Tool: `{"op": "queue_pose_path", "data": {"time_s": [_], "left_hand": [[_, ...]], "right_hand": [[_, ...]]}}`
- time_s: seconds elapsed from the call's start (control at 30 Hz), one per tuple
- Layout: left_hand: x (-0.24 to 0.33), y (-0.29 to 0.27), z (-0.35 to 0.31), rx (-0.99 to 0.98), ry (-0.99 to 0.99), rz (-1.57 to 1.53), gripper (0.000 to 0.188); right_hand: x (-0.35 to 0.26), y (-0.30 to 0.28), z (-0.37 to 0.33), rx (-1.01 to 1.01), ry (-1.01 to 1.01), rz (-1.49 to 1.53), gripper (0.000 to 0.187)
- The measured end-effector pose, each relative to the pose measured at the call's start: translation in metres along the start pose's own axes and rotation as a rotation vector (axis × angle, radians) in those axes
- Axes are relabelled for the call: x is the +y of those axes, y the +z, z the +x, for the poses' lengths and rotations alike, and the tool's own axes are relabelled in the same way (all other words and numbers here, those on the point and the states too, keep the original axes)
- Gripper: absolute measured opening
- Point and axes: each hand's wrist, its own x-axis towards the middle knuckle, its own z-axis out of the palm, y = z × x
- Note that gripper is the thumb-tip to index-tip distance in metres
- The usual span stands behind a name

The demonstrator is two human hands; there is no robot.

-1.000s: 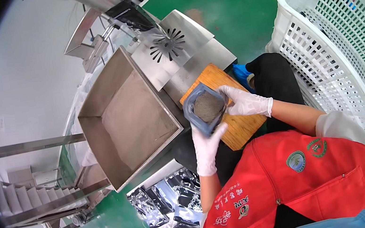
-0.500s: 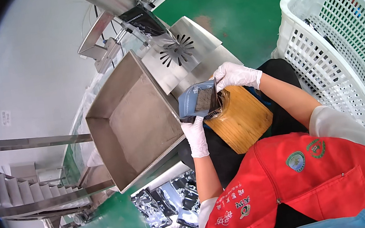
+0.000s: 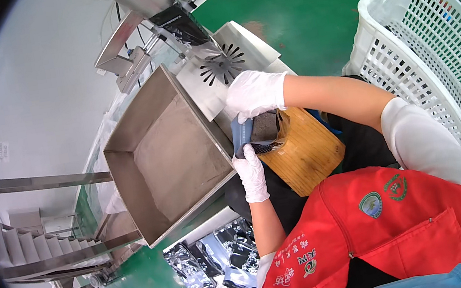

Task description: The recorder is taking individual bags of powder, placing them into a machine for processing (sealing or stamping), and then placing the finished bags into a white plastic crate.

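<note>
Both hands wear thin white gloves and are closed on one blue-and-black pouch [image 3: 241, 136] with a clear part showing grey-brown contents. My left hand [image 3: 252, 175] pinches its near edge, thumb up on the side. My right hand [image 3: 257, 92] grips the far upper edge from above, its fingertips partly hidden behind the pouch and the hand itself. Under the pouch is a wooden board [image 3: 307, 153], between my knees.
A deep steel tray [image 3: 175, 158] stands left of the board. Beyond it a steel machine holds a black pouch [image 3: 178, 25] above a slotted plate [image 3: 222, 65]. Filled pouches [image 3: 224, 253] lie low at left. A white perforated basket [image 3: 411, 67] is at right; a person sits far right.
My right hand has moved left across the pouch, from its right corner to its far upper edge. The pouch's blue side has folded over and now looks narrower. My left hand shifted slightly.
</note>
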Motion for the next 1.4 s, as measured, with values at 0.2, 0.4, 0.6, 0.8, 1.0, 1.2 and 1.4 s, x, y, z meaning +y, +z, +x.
{"op": "queue_pose_path", "data": {"time_s": [0.2, 0.4, 0.6, 0.8, 1.0, 1.2, 1.4], "left_hand": [[-0.010, -0.002, 0.002, -0.005, 0.156, -0.092, 0.037], [-0.015, -0.010, 0.000, -0.098, 0.029, -0.219, 0.018], [0.007, 0.012, 0.001, 0.066, -0.002, -0.414, 0.019], [0.001, 0.020, 0.002, 0.115, -0.007, -0.749, 0.030], [0.003, 0.027, -0.010, 0.209, -0.014, -0.912, 0.010], [-0.001, 0.019, -0.015, 0.129, -0.104, -0.929, 0.004], [0.000, -0.017, 0.014, -0.364, -0.490, -1.034, 0.029]], "right_hand": [[0.010, -0.024, -0.043, -0.058, 0.207, -0.053, 0.018], [0.039, 0.033, -0.084, 0.089, 0.131, 0.766, 0.039], [0.059, 0.111, -0.079, 0.243, 0.335, 0.874, 0.022], [0.018, 0.114, -0.074, 0.741, 0.385, 1.717, 0.016], [0.035, 0.143, -0.052, 0.975, 0.564, 1.476, 0.019], [0.036, 0.149, -0.034, 1.042, 0.646, 1.627, 0.030], [0.049, 0.134, -0.036, 0.943, 0.716, 1.569, 0.034]]}}
